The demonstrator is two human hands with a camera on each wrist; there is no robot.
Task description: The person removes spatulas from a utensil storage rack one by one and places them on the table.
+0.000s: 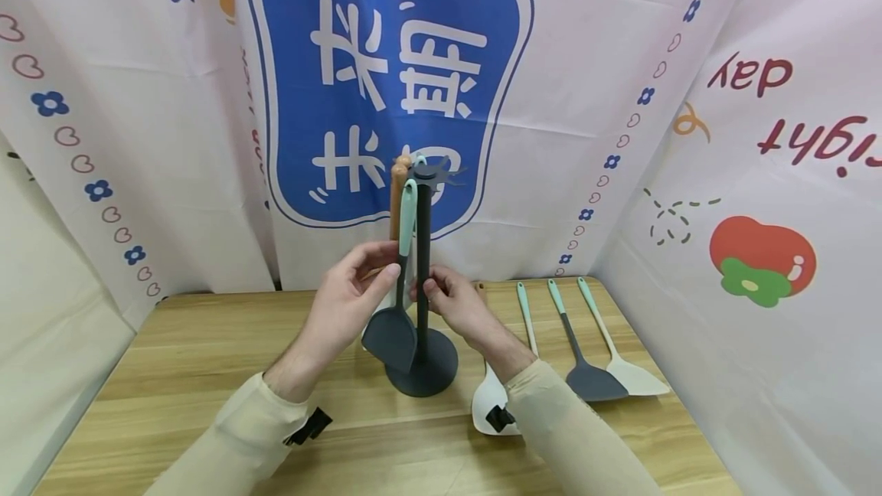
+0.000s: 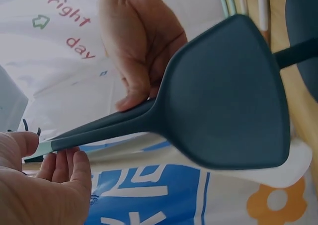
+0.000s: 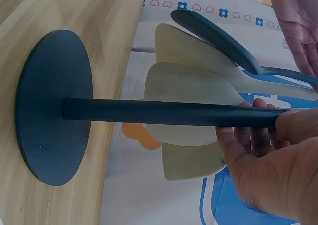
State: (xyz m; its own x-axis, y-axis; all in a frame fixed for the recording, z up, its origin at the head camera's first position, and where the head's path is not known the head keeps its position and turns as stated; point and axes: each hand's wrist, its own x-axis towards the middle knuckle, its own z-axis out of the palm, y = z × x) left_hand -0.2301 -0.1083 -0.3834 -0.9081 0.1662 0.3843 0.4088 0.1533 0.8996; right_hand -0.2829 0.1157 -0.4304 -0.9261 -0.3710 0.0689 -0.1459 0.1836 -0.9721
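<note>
A dark spatula with a mint handle end hangs on the left side of a black utensil stand. My left hand pinches its handle between thumb and fingers, near where the mint part meets the dark shaft. My right hand grips the stand's upright pole, thumb in front and fingers behind. Behind the pole hang several pale-headed turners, and wooden handles rise beside the stand's top hooks. The stand is upright on its round base.
On the wooden table, to the right, lie a white turner partly under my right sleeve, a mint-ended handle, a dark turner and a white turner. A printed cloth closes off the back and sides.
</note>
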